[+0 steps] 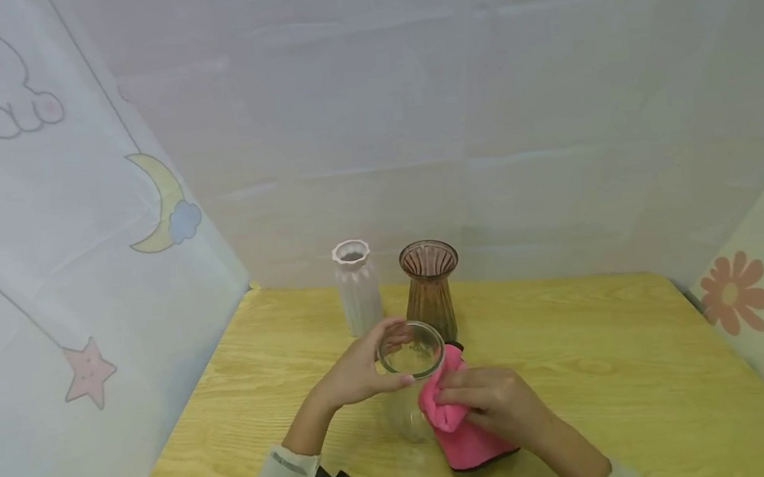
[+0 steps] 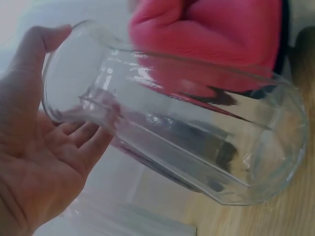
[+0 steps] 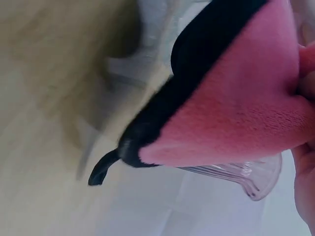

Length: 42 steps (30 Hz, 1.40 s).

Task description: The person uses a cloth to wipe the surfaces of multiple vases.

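A clear glass vase (image 1: 409,418) stands in front of the person, its round mouth facing up. My left hand (image 1: 360,371) grips it around the neck, thumb on the near side and fingers on the far side. The left wrist view shows the faceted vase (image 2: 197,152), with the thumb at its rim. In my right hand (image 1: 504,403) is a bunched pink cloth (image 1: 474,445), pressed to the vase's right side. Dark edging and a small black loop show on the cloth (image 3: 236,118) in the right wrist view; its lower part hangs loose.
Behind the glass vase stand a white ribbed vase (image 1: 360,298) with a scalloped rim and a brownish-purple glass vase (image 1: 431,307) with a flared mouth. All are on a yellow wood-grain table (image 1: 609,370). Pale printed sheets (image 1: 370,117) surround the table at the back and sides.
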Each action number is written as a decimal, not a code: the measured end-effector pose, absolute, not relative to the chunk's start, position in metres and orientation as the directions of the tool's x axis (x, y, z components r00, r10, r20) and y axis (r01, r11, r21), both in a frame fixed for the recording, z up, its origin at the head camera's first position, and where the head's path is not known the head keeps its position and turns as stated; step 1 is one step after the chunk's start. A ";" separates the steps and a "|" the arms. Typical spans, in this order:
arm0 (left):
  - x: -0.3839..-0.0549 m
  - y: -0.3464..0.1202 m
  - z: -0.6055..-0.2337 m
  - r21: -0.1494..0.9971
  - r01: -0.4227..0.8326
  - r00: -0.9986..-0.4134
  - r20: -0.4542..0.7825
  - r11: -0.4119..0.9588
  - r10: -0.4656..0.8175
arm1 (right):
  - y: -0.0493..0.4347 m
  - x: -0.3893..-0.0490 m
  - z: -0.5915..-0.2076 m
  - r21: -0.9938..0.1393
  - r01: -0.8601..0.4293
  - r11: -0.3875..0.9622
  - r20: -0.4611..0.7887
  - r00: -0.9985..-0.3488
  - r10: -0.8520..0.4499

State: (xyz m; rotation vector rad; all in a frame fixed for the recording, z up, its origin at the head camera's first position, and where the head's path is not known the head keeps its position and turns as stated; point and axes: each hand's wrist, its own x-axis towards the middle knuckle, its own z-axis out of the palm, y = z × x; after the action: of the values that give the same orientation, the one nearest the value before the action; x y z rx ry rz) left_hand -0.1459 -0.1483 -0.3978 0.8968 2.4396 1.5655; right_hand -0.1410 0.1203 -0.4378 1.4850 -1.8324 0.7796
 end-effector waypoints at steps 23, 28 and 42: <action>-0.137 -0.144 -0.398 0.847 0.395 -0.856 0.199 0.356 0.476 | 0.149 -0.132 -0.411 -0.183 -0.960 0.210 0.730 -0.276 -0.626; -0.136 -0.135 -0.398 0.844 0.377 -0.882 0.200 0.382 0.427 | 0.155 -0.133 -0.404 -0.136 -0.964 0.228 0.747 -0.251 -0.616; -0.146 -0.114 -0.395 0.845 0.370 -0.890 0.203 0.386 0.408 | 0.178 -0.130 -0.397 -0.151 -0.931 0.333 0.708 -0.337 -0.621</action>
State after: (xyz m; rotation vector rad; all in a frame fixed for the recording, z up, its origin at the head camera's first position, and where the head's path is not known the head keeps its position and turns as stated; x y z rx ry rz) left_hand -0.1459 -0.1145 -0.3947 0.7256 2.5833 1.5593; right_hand -0.1296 0.1782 -0.3968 1.3561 -2.0635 0.7526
